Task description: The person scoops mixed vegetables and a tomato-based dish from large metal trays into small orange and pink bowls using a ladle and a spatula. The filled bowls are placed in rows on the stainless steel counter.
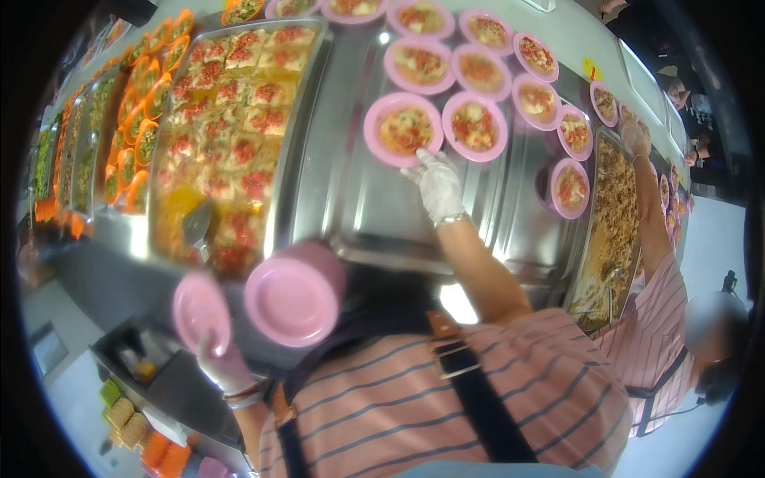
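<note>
An empty pink plate (200, 308) is in my gloved left hand (224, 364), pinched at its rim and tilted. Beside it stands a stack of pink plates (291, 294). My gloved right hand (439, 185) reaches over the steel counter, its fingertips at the near rim of a filled pink plate (404, 129). Whether it grips that rim or only touches it, I cannot tell. To the right of that plate is another filled pink plate (475, 126). A large steel tray (299, 128) of pale pieces topped with chopped red lies at the left, with a serving spoon (197, 222) resting in it.
Several more filled pink plates (418, 63) cover the counter's far side. Orange bowls (146, 140) of food line the left. At the right, a co-worker's arm (651, 209) reaches past a tray of brown minced food (609, 221). Below the left side sits a dark open bin (140, 352).
</note>
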`<state>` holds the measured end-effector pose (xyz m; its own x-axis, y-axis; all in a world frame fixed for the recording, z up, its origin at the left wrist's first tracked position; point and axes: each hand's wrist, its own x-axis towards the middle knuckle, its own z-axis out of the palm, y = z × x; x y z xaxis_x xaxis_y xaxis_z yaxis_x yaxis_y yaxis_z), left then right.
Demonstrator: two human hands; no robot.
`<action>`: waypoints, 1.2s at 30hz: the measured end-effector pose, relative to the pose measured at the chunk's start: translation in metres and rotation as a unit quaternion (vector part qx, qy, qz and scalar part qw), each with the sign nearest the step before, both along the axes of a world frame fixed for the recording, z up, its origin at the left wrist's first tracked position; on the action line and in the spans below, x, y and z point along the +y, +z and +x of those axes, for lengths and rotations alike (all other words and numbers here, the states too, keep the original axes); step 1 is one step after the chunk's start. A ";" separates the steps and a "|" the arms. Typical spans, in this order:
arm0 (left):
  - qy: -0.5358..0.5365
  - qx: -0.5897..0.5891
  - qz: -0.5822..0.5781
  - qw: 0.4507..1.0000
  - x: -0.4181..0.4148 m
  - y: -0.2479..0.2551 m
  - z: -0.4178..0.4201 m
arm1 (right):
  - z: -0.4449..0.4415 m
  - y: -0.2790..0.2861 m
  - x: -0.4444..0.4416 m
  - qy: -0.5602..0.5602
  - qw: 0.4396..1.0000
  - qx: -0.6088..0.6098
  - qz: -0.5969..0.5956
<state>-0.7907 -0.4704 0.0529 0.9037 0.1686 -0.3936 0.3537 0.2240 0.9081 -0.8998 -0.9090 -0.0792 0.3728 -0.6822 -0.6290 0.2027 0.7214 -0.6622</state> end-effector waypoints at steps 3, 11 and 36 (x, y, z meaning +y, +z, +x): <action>0.033 0.010 0.004 0.999 -0.002 0.005 -0.008 | 0.015 -0.012 0.001 -0.032 0.998 -0.042 -0.038; -0.008 -0.043 0.023 0.999 0.028 0.004 -0.031 | 0.087 0.015 0.016 -0.051 0.985 -0.142 -0.082; -0.070 -0.014 -0.019 0.997 -0.020 0.014 0.006 | -0.079 0.000 -0.062 -0.204 0.978 -0.026 -0.040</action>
<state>-0.7847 -0.4906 0.0664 0.9282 0.0254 -0.3711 0.3581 0.2092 0.9100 -0.9785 -0.9709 -0.0792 0.0897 -0.8272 -0.5547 0.4971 0.5198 -0.6948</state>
